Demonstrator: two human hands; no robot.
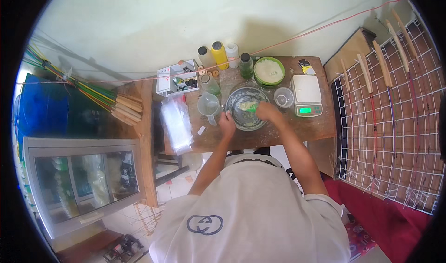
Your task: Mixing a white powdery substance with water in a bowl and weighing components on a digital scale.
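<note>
A metal mixing bowl (240, 120) stands on the wooden table in front of me, its inner wall smeared with pale dough or batter. My left hand (227, 124) grips the bowl's left rim. In my right hand (267, 111) is a green spatula (251, 107), held over the bowl with a lump of pale mixture (246, 105) at its head. The handle is hidden inside my fist. Left of the bowl, close to my left hand, stands a clear plastic measuring jug (208, 104). A small clear plastic cup (284, 97) sits to the right, beyond my right hand.
Behind the bowl are a green tub of white powder (269, 71), a glass jar (246, 67) and several bottles (219, 55). A digital kitchen scale (307, 95) stands at right. Plastic bags (177, 123) and a white organizer box (166, 83) lie left. A wire rack (383, 123) flanks the table.
</note>
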